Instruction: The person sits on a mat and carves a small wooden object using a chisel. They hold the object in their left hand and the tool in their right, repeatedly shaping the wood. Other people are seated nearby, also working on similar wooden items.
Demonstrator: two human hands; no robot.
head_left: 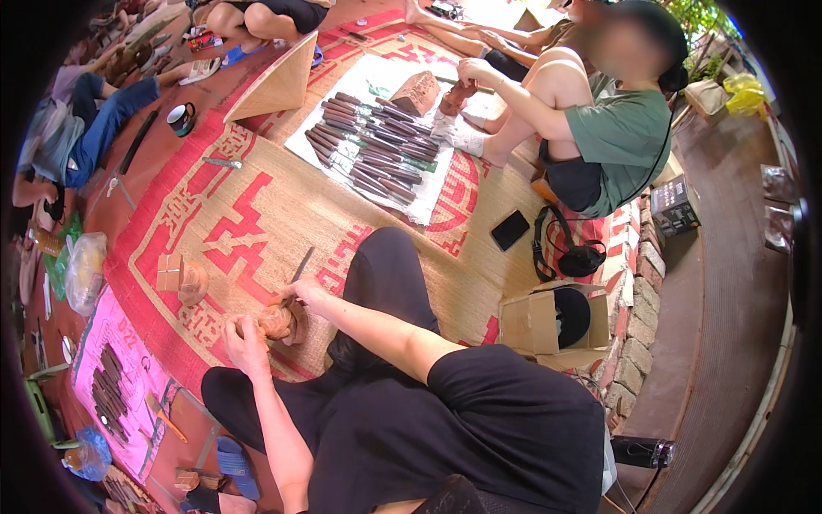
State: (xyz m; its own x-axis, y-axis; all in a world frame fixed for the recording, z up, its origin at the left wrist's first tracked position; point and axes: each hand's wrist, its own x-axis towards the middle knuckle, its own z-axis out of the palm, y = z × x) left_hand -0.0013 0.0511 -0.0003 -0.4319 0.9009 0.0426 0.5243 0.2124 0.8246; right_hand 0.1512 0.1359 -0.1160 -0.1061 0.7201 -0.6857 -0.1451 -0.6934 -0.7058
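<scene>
In front of my crossed legs I have a reddish-brown wood carving (279, 322), rounded and uneven in shape. My left hand (247, 344) grips its left side with bent fingers. On the carving's upper right, my right hand (306, 294) is closed around a slim dark carving tool (303, 262), one end of which sticks up past the fist. The end toward the wood is mostly hidden by my fingers. Beyond my hands to the left, a pale wooden block (170, 271) stands beside a round wooden piece (193, 281) on the patterned mat (300, 206).
Many wood-handled chisels (377, 141) lie on a white cloth with a wood block (417, 92). Across from me a person in green (621, 137) handles a brown piece. Right: phone (510, 230), black bag (582, 259), cardboard box (529, 324). Left: pink sheet (128, 377) with tools.
</scene>
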